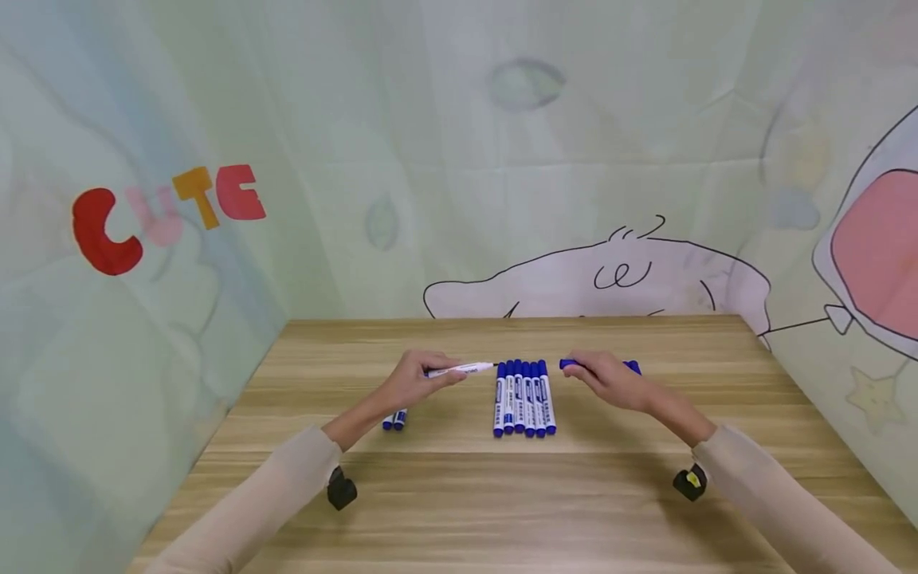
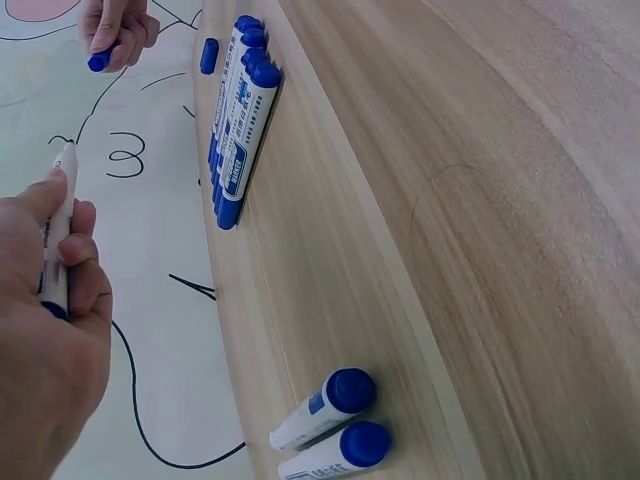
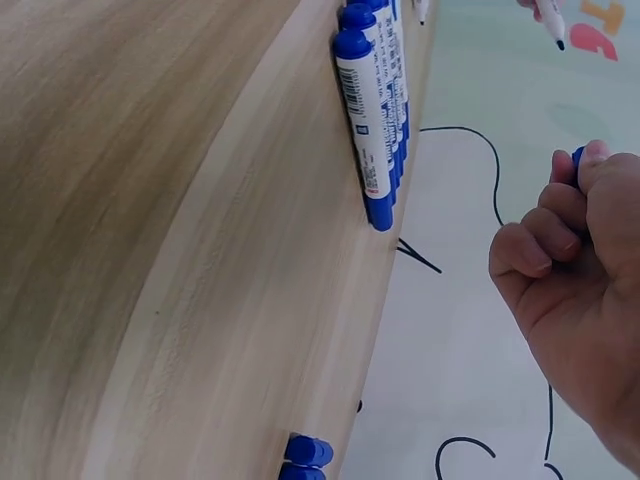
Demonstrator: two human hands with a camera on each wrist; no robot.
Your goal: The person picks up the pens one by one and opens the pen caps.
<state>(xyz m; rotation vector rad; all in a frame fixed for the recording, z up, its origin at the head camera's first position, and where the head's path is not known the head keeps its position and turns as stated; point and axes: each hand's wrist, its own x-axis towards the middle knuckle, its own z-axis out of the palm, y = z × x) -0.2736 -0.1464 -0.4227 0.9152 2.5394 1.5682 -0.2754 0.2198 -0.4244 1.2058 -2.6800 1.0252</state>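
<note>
My left hand (image 1: 416, 381) grips a white whiteboard marker (image 1: 469, 368) above the table, its bare dark tip pointing right. The left wrist view shows fingers curled round that marker's barrel (image 2: 60, 225). Across from it, my right hand (image 1: 610, 381) pinches a blue marker cap (image 1: 567, 363) between thumb and fingers, apart from the tip. Between the hands, several capped blue-and-white markers (image 1: 529, 402) lie side by side in a row. Below my left hand lie two more markers (image 2: 325, 408), partly hidden by it in the head view.
Just beyond my right hand are blue ends (image 3: 305, 460), mostly hidden, so I cannot tell whether they are loose caps or markers. The wooden table (image 1: 459, 510) meets a printed curtain (image 1: 402, 183) at its far edge. Dark wrist cameras (image 1: 341, 488) hang below both sleeves.
</note>
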